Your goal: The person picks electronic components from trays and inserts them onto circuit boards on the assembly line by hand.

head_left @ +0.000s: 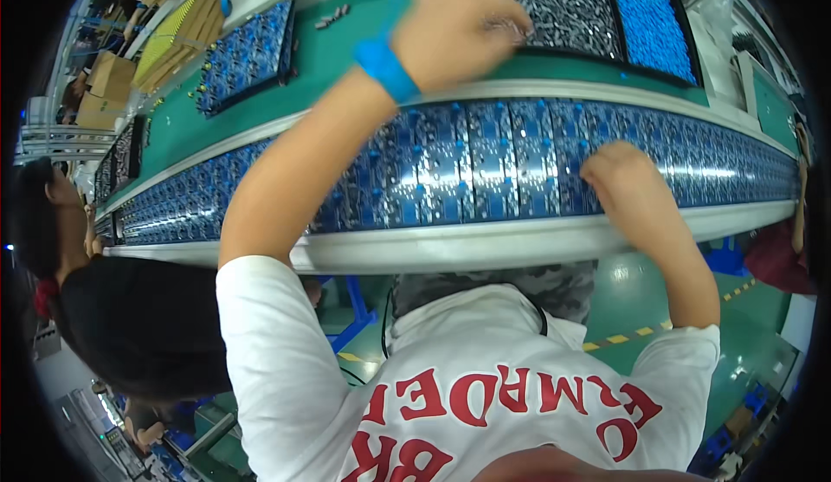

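Both hands [459, 36] [636, 194] half-curled, any hold unclear; left forearm [299, 166] above boards [492, 170], parts tray [580, 54] ahead, co-worker [138, 326] alongside

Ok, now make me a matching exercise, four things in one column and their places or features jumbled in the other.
Things:
1. left hand
2. right hand
3. small blue components
4. separate blue circuit-board panel

Places or features:
A. on the green surface, left of the left arm
B. blue wristband at its wrist
C. right of the dark cylindrical components
D. at the long row of circuit boards

Pairs: 1-B, 2-D, 3-C, 4-A
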The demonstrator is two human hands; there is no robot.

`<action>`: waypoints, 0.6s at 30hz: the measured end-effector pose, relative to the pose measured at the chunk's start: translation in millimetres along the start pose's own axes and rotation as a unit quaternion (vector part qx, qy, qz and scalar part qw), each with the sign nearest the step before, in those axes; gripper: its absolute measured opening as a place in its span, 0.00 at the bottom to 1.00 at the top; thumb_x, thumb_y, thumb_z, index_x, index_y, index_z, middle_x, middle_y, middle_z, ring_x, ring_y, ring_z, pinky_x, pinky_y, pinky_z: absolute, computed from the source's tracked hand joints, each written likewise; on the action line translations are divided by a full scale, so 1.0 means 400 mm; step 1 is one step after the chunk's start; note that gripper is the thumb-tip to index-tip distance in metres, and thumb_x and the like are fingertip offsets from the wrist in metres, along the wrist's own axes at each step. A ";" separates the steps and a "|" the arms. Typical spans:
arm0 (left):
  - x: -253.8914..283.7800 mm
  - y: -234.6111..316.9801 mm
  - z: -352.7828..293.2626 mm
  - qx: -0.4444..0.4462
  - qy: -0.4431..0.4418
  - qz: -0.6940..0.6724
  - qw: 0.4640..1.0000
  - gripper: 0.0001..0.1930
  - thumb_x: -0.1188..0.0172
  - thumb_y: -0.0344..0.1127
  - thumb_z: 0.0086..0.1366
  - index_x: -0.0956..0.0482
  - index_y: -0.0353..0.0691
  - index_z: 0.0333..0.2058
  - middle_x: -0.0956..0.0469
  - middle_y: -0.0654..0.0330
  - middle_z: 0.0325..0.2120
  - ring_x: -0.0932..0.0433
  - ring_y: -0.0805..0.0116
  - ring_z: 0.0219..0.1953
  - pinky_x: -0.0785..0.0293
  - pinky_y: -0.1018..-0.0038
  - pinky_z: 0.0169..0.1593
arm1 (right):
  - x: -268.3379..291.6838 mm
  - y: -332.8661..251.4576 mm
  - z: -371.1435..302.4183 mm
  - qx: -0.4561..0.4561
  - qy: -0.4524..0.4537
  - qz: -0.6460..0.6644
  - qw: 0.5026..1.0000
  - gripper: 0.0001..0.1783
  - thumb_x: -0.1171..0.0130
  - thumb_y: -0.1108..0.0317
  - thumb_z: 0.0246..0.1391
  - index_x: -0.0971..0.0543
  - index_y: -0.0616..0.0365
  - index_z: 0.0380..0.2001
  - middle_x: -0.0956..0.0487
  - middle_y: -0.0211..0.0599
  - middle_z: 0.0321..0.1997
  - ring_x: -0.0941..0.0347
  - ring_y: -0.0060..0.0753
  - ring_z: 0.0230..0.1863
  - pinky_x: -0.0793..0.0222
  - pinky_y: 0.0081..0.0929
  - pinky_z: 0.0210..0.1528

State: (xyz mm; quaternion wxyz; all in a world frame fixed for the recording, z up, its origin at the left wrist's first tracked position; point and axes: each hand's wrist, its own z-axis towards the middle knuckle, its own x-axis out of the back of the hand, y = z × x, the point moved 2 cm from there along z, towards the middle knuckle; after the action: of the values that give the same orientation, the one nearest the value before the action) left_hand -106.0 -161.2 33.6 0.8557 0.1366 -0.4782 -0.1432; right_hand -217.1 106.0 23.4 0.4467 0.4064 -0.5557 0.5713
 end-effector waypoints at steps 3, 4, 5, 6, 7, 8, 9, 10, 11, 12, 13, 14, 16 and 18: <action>0.127 -0.347 0.034 0.024 0.195 -0.049 0.979 0.13 0.35 0.39 0.56 0.14 0.39 0.37 0.16 0.46 0.35 0.18 0.47 0.43 0.23 0.57 0.49 | 0.009 -0.025 0.004 0.004 -0.021 -0.002 1.000 0.07 0.42 0.79 0.45 0.21 0.63 0.31 0.23 0.47 0.33 0.27 0.54 0.40 0.30 0.44 0.44; 0.137 -0.412 0.051 0.197 0.145 0.168 0.955 0.11 0.36 0.33 0.55 0.14 0.39 0.37 0.16 0.48 0.33 0.17 0.50 0.41 0.22 0.61 0.46 | -0.004 -0.009 0.003 0.002 -0.038 0.001 0.999 0.08 0.42 0.79 0.43 0.21 0.63 0.31 0.23 0.47 0.34 0.27 0.54 0.40 0.29 0.44 0.45; 0.189 -0.513 0.029 0.274 0.049 0.258 0.925 0.17 0.33 0.38 0.56 0.17 0.44 0.45 0.16 0.51 0.40 0.18 0.52 0.45 0.23 0.59 0.49 | -0.002 -0.025 0.009 0.020 -0.030 0.007 0.999 0.08 0.42 0.79 0.43 0.21 0.63 0.31 0.23 0.47 0.34 0.27 0.54 0.40 0.29 0.44 0.45; 0.204 -0.617 0.017 0.342 -0.044 0.328 0.879 0.24 0.30 0.44 0.56 0.19 0.49 0.53 0.17 0.53 0.46 0.18 0.54 0.48 0.24 0.58 0.53 | 0.003 -0.030 0.011 0.027 -0.034 0.014 0.999 0.10 0.42 0.79 0.41 0.21 0.63 0.31 0.23 0.47 0.34 0.27 0.53 0.40 0.29 0.43 0.44; 0.199 -0.668 0.013 0.341 -0.040 0.332 0.879 0.24 0.30 0.44 0.56 0.19 0.49 0.53 0.17 0.53 0.46 0.18 0.54 0.48 0.24 0.58 0.53 | 0.006 -0.028 0.011 0.031 -0.037 0.020 0.999 0.11 0.42 0.80 0.39 0.21 0.63 0.32 0.24 0.46 0.34 0.27 0.52 0.39 0.29 0.42 0.44; 0.189 -0.721 -0.001 0.385 -0.136 0.365 0.837 0.25 0.31 0.48 0.56 0.18 0.51 0.52 0.18 0.53 0.50 0.18 0.52 0.49 0.25 0.57 0.55 | 0.008 -0.025 0.013 0.036 -0.032 0.020 0.999 0.11 0.42 0.80 0.39 0.21 0.63 0.32 0.24 0.46 0.34 0.27 0.52 0.39 0.29 0.42 0.44; 0.175 -0.762 0.004 0.421 -0.231 0.390 0.786 0.25 0.32 0.52 0.56 0.16 0.52 0.52 0.19 0.53 0.53 0.18 0.50 0.50 0.25 0.55 0.58 | 0.008 -0.021 0.012 0.043 -0.035 0.016 0.998 0.11 0.42 0.78 0.39 0.21 0.62 0.31 0.24 0.45 0.33 0.27 0.50 0.38 0.29 0.41 0.44; 0.168 -0.768 0.029 0.416 -0.232 0.390 0.788 0.25 0.32 0.52 0.56 0.16 0.52 0.52 0.19 0.53 0.53 0.18 0.50 0.50 0.25 0.55 0.58 | 0.007 -0.018 0.007 0.046 -0.039 0.013 0.998 0.11 0.43 0.76 0.39 0.21 0.61 0.31 0.25 0.43 0.32 0.28 0.47 0.38 0.30 0.39 0.43; 0.161 -0.775 0.044 0.452 -0.268 0.327 0.786 0.27 0.32 0.52 0.56 0.18 0.51 0.53 0.19 0.53 0.53 0.18 0.50 0.50 0.25 0.56 0.58 | 0.005 -0.010 0.008 0.050 -0.043 0.011 0.998 0.11 0.44 0.74 0.39 0.22 0.61 0.31 0.26 0.42 0.31 0.29 0.45 0.37 0.30 0.37 0.43; 0.158 -0.767 0.047 0.487 -0.306 0.262 0.775 0.28 0.31 0.53 0.56 0.19 0.49 0.55 0.19 0.52 0.53 0.18 0.50 0.50 0.25 0.56 0.58 | 0.003 -0.005 0.007 0.047 -0.043 0.015 0.998 0.11 0.44 0.74 0.39 0.22 0.61 0.31 0.26 0.42 0.31 0.29 0.45 0.37 0.30 0.37 0.43; 0.151 -0.764 0.046 0.519 -0.341 0.196 0.759 0.30 0.31 0.53 0.56 0.20 0.48 0.56 0.19 0.51 0.53 0.19 0.50 0.50 0.25 0.57 0.58 | 0.002 -0.001 0.004 0.047 -0.036 0.014 0.998 0.11 0.43 0.74 0.39 0.21 0.61 0.31 0.26 0.41 0.31 0.29 0.44 0.37 0.30 0.37 0.42; 0.144 -0.779 0.045 0.517 -0.346 0.197 0.758 0.30 0.31 0.53 0.56 0.20 0.48 0.56 0.19 0.51 0.53 0.19 0.50 0.50 0.25 0.57 0.58 | -0.001 0.000 -0.001 0.047 -0.030 0.012 0.998 0.11 0.43 0.74 0.38 0.21 0.61 0.31 0.26 0.41 0.31 0.29 0.44 0.37 0.30 0.36 0.42; 0.191 -0.809 0.026 0.423 -0.283 0.223 0.831 0.29 0.30 0.50 0.58 0.20 0.45 0.56 0.18 0.52 0.48 0.18 0.55 0.46 0.23 0.61 0.53 | 0.001 -0.005 0.003 0.061 -0.020 0.016 0.998 0.11 0.43 0.74 0.38 0.21 0.60 0.31 0.26 0.41 0.31 0.29 0.44 0.37 0.30 0.36 0.41; 0.249 -0.812 0.007 0.378 -0.252 0.233 0.860 0.28 0.30 0.48 0.59 0.20 0.43 0.56 0.17 0.52 0.46 0.18 0.58 0.44 0.23 0.64 0.51 | 0.007 -0.005 0.015 0.046 -0.031 0.039 0.998 0.11 0.42 0.78 0.39 0.21 0.62 0.31 0.25 0.44 0.32 0.28 0.48 0.37 0.30 0.40 0.42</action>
State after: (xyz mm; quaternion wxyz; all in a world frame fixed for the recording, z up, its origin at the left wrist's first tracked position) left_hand -95.6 -498.3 -8.0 0.5970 0.2938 -0.7126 0.2224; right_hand -215.9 100.0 26.8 0.3877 0.4215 -0.5581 0.6004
